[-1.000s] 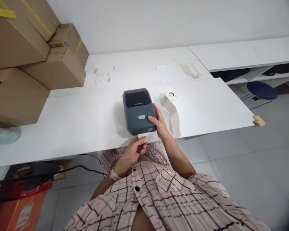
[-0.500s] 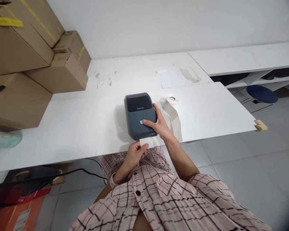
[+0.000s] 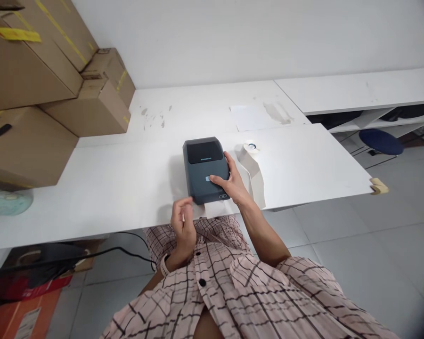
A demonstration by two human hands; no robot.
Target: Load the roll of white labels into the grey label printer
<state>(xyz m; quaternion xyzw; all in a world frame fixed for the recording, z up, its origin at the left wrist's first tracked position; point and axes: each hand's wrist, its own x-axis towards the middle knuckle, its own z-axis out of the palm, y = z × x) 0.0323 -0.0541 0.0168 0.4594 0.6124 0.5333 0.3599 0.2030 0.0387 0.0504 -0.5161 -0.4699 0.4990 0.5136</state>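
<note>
A dark grey label printer point(image 3: 205, 169) sits near the table's front edge, its black window toward the back. My right hand point(image 3: 233, 183) grips its right side, with the thumb on the pale button on top and the fingers along the far side. White label paper point(image 3: 216, 208) sticks out from the printer's front, over the table edge. My left hand point(image 3: 184, 225) is raised by the printer's front left corner, apart from the paper. Its fingers are loosely bent, slightly blurred, and nothing shows in them.
Right of the printer, a label roll point(image 3: 251, 148) trails a long paper strip point(image 3: 256, 181). A white sheet point(image 3: 249, 117) lies farther back. Cardboard boxes point(image 3: 88, 106) are stacked at left. A blue stool point(image 3: 380, 141) stands at right, and a black cable point(image 3: 109, 252) hangs below the table.
My left hand has let go of the label paper and moved left and up beside the printer. My right hand keeps its hold, thumb still on the button.
</note>
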